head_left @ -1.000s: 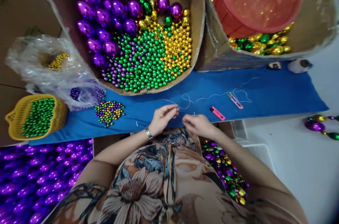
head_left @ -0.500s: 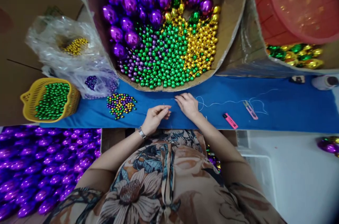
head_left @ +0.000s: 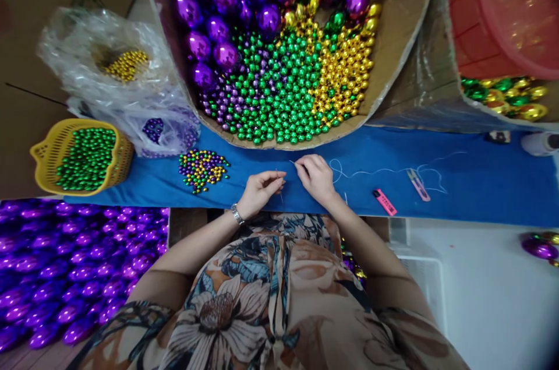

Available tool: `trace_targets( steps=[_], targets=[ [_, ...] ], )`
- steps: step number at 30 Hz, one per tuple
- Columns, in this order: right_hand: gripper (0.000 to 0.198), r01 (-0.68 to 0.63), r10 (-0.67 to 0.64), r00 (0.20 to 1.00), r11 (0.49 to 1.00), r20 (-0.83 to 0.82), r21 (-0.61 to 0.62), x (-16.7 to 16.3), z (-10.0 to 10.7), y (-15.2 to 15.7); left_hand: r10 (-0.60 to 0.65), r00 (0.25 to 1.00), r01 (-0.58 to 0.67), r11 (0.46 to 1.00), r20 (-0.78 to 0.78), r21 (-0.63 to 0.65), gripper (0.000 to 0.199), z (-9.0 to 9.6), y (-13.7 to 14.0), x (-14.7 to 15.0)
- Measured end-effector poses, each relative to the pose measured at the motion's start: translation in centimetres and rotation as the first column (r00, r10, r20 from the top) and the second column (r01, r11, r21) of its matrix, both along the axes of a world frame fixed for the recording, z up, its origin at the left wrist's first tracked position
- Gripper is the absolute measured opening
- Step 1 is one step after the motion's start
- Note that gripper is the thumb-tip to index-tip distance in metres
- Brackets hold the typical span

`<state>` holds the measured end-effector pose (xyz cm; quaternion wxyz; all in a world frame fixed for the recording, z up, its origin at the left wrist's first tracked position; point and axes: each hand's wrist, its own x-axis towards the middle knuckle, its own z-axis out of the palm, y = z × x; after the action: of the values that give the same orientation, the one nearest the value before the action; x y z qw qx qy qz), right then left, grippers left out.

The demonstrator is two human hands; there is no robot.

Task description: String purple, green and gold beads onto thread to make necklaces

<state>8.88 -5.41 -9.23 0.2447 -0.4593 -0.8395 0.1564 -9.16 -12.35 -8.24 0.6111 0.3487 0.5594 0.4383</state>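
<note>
Thin white thread (head_left: pixel 371 171): lies in a loop just right of the grip and trails further right across the blue cloth (head_left: pixel 480 195). Right hand (head_left: pixel 317 178): fingertips pinched together, a short pale end of thread projecting toward the left hand (head_left: pixel 262 189). Left hand: thumb and fingers closed on a thin strand (head_left: pixel 282 199), which hangs below them; cannot tell whether it is the same thread or a needle. Hands near each other, not touching.

Progress (judgement): early. Thread is laid out and an end is in the fingers; no bead shows on it, no knot discernible. All visible beads lie away from the strand.

Right of grip: pink flat-handled tool (head_left: pixel 384 202), near; pink-handled thread snips (head_left: pixel 420 188), beyond it; both untouched. Left of grip: loose pile of small green, gold and purple beads (head_left: pixel 203 169); farther left, yellow plastic basket (head_left: pixel 123 163) of green beads. Ahead of grip: brown cardboard box (head_left: pixel 404 20) holding shiny beads.
</note>
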Motion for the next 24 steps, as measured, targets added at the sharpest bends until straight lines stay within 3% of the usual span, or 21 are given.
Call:
trace_targets(
  steps=[3, 7, 11, 24],
  targets=[
    [0.016, -0.070, 0.067, 0.989, 0.997, -0.134, -0.017, -0.2, 2.3, -1.2, -0.032, 0.996, 0.039, 0.996, -0.084, 0.078, 0.042, 0.1, 0.1, -0.2],
    [0.011, -0.131, 0.136, 0.981, 0.990, -0.136, 0.041, -0.6, 4.2, -2.4, -0.055, 0.976, 0.094, 0.980, -0.213, 0.176, 0.035, 0.4, 0.1, -0.2],
    [0.014, -0.169, 0.172, 0.983, 0.984, -0.065, 0.048, -0.7, 4.6, -2.7, -0.056, 0.956, 0.123, 0.968, -0.287, 0.220, 0.029, 0.7, 0.0, -0.1],
    [0.015, -0.200, 0.203, 0.979, 0.977, -0.032, 0.074, -0.5, 5.0, -3.0, -0.046, 0.953, 0.130, 0.956, -0.300, 0.264, 0.027, 0.7, -0.2, 0.0]
  ],
)
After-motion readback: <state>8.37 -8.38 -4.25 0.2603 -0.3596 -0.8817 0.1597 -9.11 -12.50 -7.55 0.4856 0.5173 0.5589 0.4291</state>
